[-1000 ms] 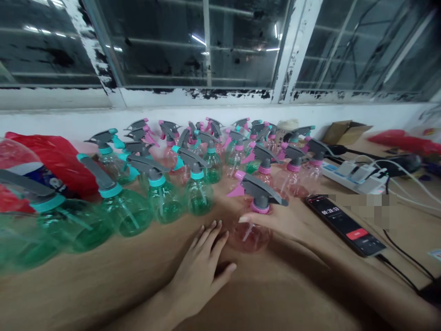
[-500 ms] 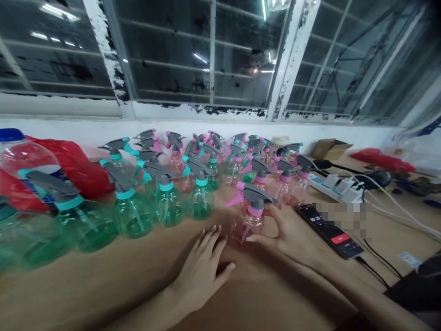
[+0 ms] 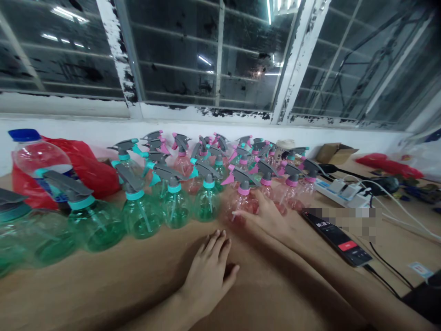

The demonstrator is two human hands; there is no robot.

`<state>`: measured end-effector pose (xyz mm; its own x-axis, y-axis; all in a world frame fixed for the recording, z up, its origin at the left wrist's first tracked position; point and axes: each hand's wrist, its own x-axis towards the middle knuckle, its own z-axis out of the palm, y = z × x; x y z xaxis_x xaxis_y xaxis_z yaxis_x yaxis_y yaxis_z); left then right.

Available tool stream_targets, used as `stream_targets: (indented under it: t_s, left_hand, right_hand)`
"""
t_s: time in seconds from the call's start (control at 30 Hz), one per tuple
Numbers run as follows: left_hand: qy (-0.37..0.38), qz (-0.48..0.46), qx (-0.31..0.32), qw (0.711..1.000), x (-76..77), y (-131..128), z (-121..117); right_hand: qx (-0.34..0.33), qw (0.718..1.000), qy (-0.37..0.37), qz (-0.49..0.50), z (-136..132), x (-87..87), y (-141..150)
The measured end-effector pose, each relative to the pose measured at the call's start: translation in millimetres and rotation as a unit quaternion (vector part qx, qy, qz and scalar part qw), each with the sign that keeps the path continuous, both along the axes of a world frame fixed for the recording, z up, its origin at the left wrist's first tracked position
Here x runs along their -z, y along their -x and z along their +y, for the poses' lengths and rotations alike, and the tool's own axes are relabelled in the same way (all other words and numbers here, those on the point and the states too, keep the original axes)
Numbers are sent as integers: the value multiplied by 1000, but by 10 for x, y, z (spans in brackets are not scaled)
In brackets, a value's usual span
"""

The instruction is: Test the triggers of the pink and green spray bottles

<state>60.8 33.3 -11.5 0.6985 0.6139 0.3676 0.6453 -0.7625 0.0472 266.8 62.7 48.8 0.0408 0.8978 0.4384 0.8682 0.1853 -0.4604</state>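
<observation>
My right hand [image 3: 267, 215] grips a pink spray bottle [image 3: 240, 204] by its round body, thumb at the near side and fingers behind on the right. That bottle stands upright beside other pink bottles, its pink nozzle pointing left. Flat on the wooden table lies my left hand [image 3: 210, 271], fingers stretched out and thumb apart, touching no bottle. Ahead of it and to the left, a green spray bottle [image 3: 206, 204] ends a front row of several green ones with turquoise collars. Behind, more pink and green spray bottles with grey trigger heads stand close together.
A phone [image 3: 336, 236] with a running timer lies at the right, before a white power strip [image 3: 339, 193] with plugs and cables. Left stands a large blue-capped bottle [image 3: 43, 158] by a red bag [image 3: 93, 168]. A cardboard box [image 3: 336, 153] sits near the wall.
My right hand has moved the pink spray bottle away from me and slightly left, up beside the other bottles. My left hand stays flat on the table. The view has shifted slightly.
</observation>
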Motion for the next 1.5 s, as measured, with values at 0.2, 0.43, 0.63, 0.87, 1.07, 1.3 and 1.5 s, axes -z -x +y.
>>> stream_targets:
  t_s: [0.2, 0.43, 0.63, 0.87, 1.07, 1.3, 1.5]
  left_hand:
    - [-3, -13, 3, 1000, 35, -3, 13]
    - [-9, -11, 8, 1000, 38, 11, 8]
    - [1, -1, 6, 1000, 38, 9, 1]
    - [16, -14, 10, 1000, 40, 25, 25]
    - [53, -78, 41, 995, -78, -229, 144]
    - [105, -218, 64, 968, -549, -864, 388]
    - [124, -260, 17, 957, -696, -1213, 658]
  right_hand:
    - [36, 998, 21, -53, 88, -141, 78]
    - [42, 995, 16, -94, 287, -149, 103]
    - [47, 993, 16, -107, 355, -173, 156]
    - [18, 997, -13, -74, 208, -234, 88]
    - [28, 999, -35, -10, -24, -268, -400]
    - [110, 993, -27, 14, -35, -181, -745]
    - [78, 996, 33, 0, 65, -105, -718]
